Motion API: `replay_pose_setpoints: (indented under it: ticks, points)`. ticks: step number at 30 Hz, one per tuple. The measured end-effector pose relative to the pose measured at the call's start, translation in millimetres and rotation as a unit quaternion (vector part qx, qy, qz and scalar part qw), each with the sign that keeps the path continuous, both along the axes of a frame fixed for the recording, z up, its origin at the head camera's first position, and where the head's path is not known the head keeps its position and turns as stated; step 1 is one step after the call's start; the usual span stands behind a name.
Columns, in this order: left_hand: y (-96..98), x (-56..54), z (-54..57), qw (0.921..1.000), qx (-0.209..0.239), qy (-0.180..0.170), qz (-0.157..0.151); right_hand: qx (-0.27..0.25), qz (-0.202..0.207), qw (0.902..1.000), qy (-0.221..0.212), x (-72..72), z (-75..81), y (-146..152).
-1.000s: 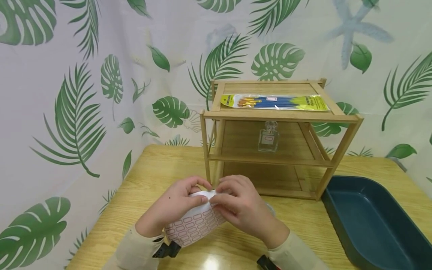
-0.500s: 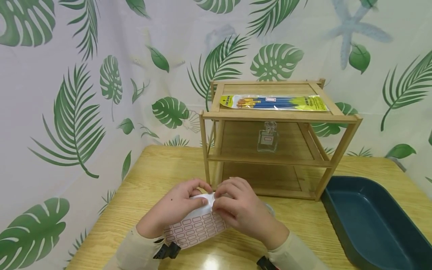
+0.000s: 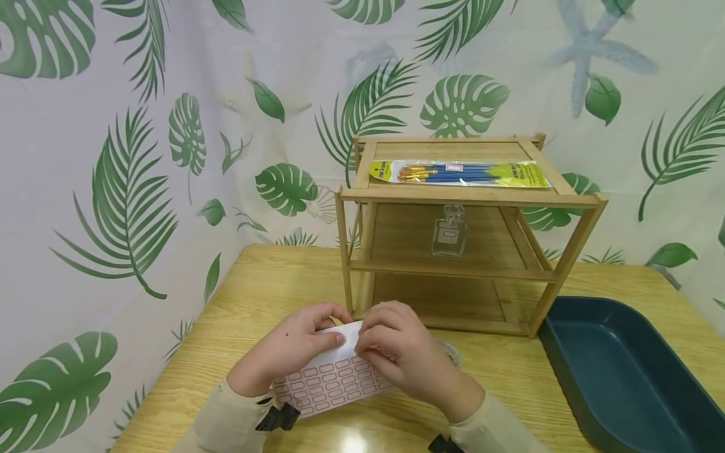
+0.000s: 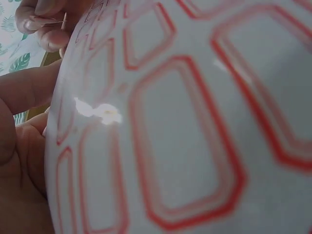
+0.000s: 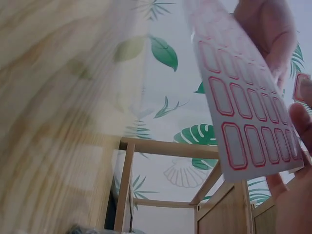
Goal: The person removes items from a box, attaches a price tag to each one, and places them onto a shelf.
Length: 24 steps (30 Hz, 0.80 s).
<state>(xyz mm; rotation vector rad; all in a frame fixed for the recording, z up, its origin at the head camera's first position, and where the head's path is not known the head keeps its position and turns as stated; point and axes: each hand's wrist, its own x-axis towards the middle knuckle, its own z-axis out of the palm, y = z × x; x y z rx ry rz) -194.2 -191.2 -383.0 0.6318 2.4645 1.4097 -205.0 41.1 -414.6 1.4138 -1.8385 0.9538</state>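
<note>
A white sheet of red-bordered label stickers (image 3: 328,384) is gripped at its upper edge by my left hand (image 3: 297,340), thumb on the printed face. Close up, rows of labels fill the left wrist view. My right hand (image 3: 404,355) is at the sheet's upper right. Between its fingertips, one small red-bordered label (image 5: 301,87) shows in the right wrist view, apart from the sheet. Just behind the right hand a clear round object (image 3: 451,352) lies on the table, mostly hidden.
A wooden shelf rack (image 3: 470,200) stands behind the hands. On its top lies a pack of paintbrushes (image 3: 459,173) bearing a label. A clear glass perfume bottle (image 3: 449,236), also labelled, is on the middle shelf. To the right is a dark teal tray (image 3: 629,371) on the wooden table (image 3: 272,277).
My right fingers have shifted slightly from the sheet's top edge, and a small label has come away in them. The sheet now lies flatter, its top less bent. The left hand keeps its grip.
</note>
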Motion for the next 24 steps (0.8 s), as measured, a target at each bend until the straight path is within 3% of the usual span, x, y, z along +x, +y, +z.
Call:
replay_pose_setpoints:
  ticks: [8,15,21,24]
  points:
    - [-1.4,0.4,-0.2,0.9999,-0.01,0.002,-0.005,-0.011,-0.021,0.9867,-0.161,4.8,1.5,5.0]
    - [-8.3,0.2,-4.9,0.9989,-0.039,0.023,-0.011,0.004,-0.034,0.9722,-0.232,4.9,5.6,9.0]
    - [-19.2,-4.4,-10.8,0.9971,-0.074,0.012,-0.014,0.041,-0.054,0.9518,-0.299,2.1,8.6,14.6]
    - [-25.6,-10.3,-14.9,0.9949,-0.098,0.01,-0.022,0.051,-0.052,0.947,-0.313,1.0,6.3,16.2]
